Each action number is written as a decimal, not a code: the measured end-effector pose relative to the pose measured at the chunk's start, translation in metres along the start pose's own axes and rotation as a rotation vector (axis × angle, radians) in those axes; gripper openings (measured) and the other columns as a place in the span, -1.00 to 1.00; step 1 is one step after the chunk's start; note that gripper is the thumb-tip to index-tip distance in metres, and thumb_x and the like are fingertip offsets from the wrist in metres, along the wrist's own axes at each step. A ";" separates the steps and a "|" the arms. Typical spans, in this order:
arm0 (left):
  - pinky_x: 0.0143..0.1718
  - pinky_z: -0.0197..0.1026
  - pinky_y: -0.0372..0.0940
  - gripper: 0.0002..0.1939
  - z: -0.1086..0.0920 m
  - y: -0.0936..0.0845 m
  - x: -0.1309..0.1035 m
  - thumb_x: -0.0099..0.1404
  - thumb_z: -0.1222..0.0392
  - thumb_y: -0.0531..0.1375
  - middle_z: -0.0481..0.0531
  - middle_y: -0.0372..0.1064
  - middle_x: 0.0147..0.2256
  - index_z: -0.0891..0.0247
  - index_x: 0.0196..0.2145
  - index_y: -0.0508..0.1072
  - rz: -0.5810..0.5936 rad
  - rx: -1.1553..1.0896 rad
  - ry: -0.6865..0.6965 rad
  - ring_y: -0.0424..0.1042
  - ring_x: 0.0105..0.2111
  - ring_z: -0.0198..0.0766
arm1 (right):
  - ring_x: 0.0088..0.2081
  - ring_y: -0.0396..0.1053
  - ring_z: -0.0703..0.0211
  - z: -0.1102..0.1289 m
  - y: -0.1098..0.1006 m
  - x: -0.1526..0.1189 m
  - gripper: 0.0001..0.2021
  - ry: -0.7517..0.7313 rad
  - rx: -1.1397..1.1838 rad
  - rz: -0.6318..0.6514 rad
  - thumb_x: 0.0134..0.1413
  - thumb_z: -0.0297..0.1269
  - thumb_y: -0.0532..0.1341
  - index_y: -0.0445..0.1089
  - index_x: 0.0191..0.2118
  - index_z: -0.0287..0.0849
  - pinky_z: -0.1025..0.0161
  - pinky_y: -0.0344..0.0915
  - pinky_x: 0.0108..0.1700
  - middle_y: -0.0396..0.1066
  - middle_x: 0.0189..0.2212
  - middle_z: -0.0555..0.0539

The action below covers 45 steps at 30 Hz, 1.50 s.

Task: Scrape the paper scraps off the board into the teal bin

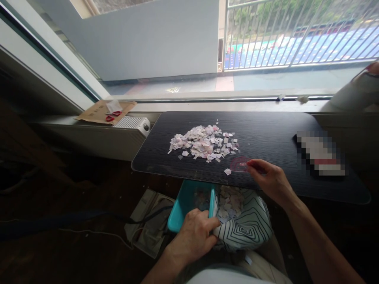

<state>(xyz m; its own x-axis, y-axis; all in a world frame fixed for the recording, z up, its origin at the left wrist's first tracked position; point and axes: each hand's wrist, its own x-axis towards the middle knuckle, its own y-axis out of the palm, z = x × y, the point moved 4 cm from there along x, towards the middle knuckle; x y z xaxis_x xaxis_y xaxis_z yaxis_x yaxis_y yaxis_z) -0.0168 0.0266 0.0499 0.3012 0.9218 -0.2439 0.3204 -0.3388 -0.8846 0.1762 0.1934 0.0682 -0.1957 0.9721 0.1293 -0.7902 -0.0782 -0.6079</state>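
Observation:
My right hand (pixel 271 179) is over the front of the dark table. Its thumb and fingers pinch the right end of a clear pink protractor (pixel 237 165), which lies low over the tabletop. Just left of the protractor is a small white paper scrap (pixel 227 172). Behind it spreads a heap of small paper scraps (pixel 204 142), white and pale pink. Below the table edge, my left hand (pixel 199 228) is closed at the near rim of a teal bin (pixel 177 215), with its fingertips against a patterned cloth (pixel 244 232). Its grip is partly hidden.
More paper scraps (pixel 231 201) lie on the cloth over my lap. The dark table (pixel 266 130) has a blurred-out object (pixel 321 154) at its right. Red-handled scissors (pixel 113 116) rest on a brown envelope (pixel 97 110) by the window. A grey box (pixel 149 225) stands on the floor.

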 end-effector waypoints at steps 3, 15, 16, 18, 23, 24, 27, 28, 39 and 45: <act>-0.35 -0.21 0.07 -0.95 -0.001 -0.001 0.001 0.15 0.27 0.17 -0.06 0.28 -0.46 0.17 -0.38 0.42 0.001 0.009 -0.002 0.25 -0.42 -0.23 | -0.34 0.45 0.14 0.000 0.001 0.001 -0.79 0.013 -0.008 -0.030 0.01 -0.16 0.20 0.48 -0.27 -0.13 0.21 0.34 -0.21 0.53 -0.35 -0.04; -0.34 -0.20 0.08 -0.95 -0.002 -0.001 0.002 0.15 0.28 0.16 -0.04 0.30 -0.46 0.18 -0.39 0.42 0.024 0.009 0.004 0.27 -0.41 -0.22 | -0.33 0.45 0.15 0.003 -0.008 -0.005 -0.79 0.047 -0.051 0.010 0.01 -0.16 0.19 0.47 -0.27 -0.12 0.23 0.33 -0.22 0.53 -0.35 -0.02; -0.34 -0.20 0.08 -0.94 -0.002 -0.001 0.002 0.15 0.28 0.16 -0.05 0.30 -0.46 0.18 -0.39 0.42 0.026 0.007 0.009 0.27 -0.42 -0.22 | -0.33 0.45 0.15 0.003 -0.008 -0.006 -0.80 0.050 -0.051 0.043 0.00 -0.16 0.19 0.47 -0.27 -0.12 0.23 0.33 -0.22 0.53 -0.35 -0.02; -0.35 -0.20 0.09 -0.94 -0.002 -0.001 0.003 0.15 0.28 0.16 -0.05 0.29 -0.46 0.18 -0.38 0.42 0.025 0.008 0.014 0.27 -0.42 -0.22 | -0.32 0.46 0.15 0.004 -0.008 -0.008 -0.80 0.059 -0.051 0.073 0.00 -0.17 0.20 0.47 -0.27 -0.11 0.23 0.34 -0.22 0.53 -0.35 -0.02; -0.34 -0.20 0.09 -0.94 -0.003 -0.001 0.004 0.16 0.27 0.16 -0.05 0.29 -0.46 0.18 -0.38 0.42 0.024 0.018 0.019 0.28 -0.42 -0.22 | -0.31 0.47 0.12 0.003 -0.012 -0.007 -0.79 0.048 -0.047 0.018 0.00 -0.15 0.20 0.48 -0.27 -0.11 0.21 0.36 -0.21 0.54 -0.33 -0.04; -0.34 -0.20 0.09 -0.95 -0.003 -0.001 0.004 0.16 0.26 0.16 -0.05 0.29 -0.46 0.18 -0.38 0.42 0.024 0.018 0.021 0.28 -0.42 -0.22 | -0.32 0.47 0.12 0.003 -0.012 -0.007 -0.79 0.039 -0.049 0.039 0.00 -0.15 0.20 0.48 -0.28 -0.11 0.21 0.36 -0.22 0.54 -0.34 -0.04; -0.34 -0.19 0.09 -0.95 -0.003 -0.002 0.004 0.18 0.24 0.15 -0.05 0.30 -0.46 0.18 -0.38 0.42 0.023 0.017 0.023 0.28 -0.41 -0.21 | -0.34 0.48 0.11 0.001 -0.011 -0.008 -0.81 0.018 -0.046 0.068 0.00 -0.16 0.21 0.48 -0.29 -0.10 0.21 0.38 -0.25 0.54 -0.36 -0.03; -0.34 -0.19 0.09 -0.95 -0.003 -0.002 0.004 0.19 0.23 0.15 -0.05 0.30 -0.46 0.17 -0.37 0.42 0.023 0.018 0.024 0.29 -0.42 -0.21 | -0.34 0.48 0.11 0.000 -0.012 -0.008 -0.81 0.017 -0.041 0.054 0.00 -0.16 0.21 0.48 -0.29 -0.09 0.21 0.38 -0.25 0.54 -0.36 -0.04; -0.35 -0.20 0.08 -0.96 -0.005 -0.003 0.003 0.18 0.24 0.17 -0.05 0.30 -0.46 0.17 -0.37 0.43 0.021 0.007 0.027 0.28 -0.42 -0.21 | -0.35 0.48 0.12 0.001 -0.012 -0.021 -0.80 0.028 0.030 0.132 0.00 -0.16 0.21 0.47 -0.29 -0.12 0.24 0.39 -0.26 0.53 -0.36 -0.03; -0.33 -0.20 0.09 -0.95 -0.005 -0.002 0.002 0.20 0.23 0.17 -0.03 0.31 -0.46 0.19 -0.37 0.44 0.023 0.016 0.018 0.29 -0.41 -0.21 | -0.34 0.48 0.10 0.002 -0.007 -0.019 -0.79 0.013 0.060 0.136 -0.01 -0.15 0.22 0.48 -0.29 -0.12 0.22 0.40 -0.24 0.54 -0.36 -0.05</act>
<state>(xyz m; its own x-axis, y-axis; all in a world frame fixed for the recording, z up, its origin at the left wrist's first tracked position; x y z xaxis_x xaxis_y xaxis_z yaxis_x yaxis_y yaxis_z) -0.0125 0.0280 0.0535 0.3242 0.9102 -0.2576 0.2991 -0.3570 -0.8849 0.1847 0.1753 0.0717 -0.2960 0.9544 0.0385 -0.7902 -0.2220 -0.5712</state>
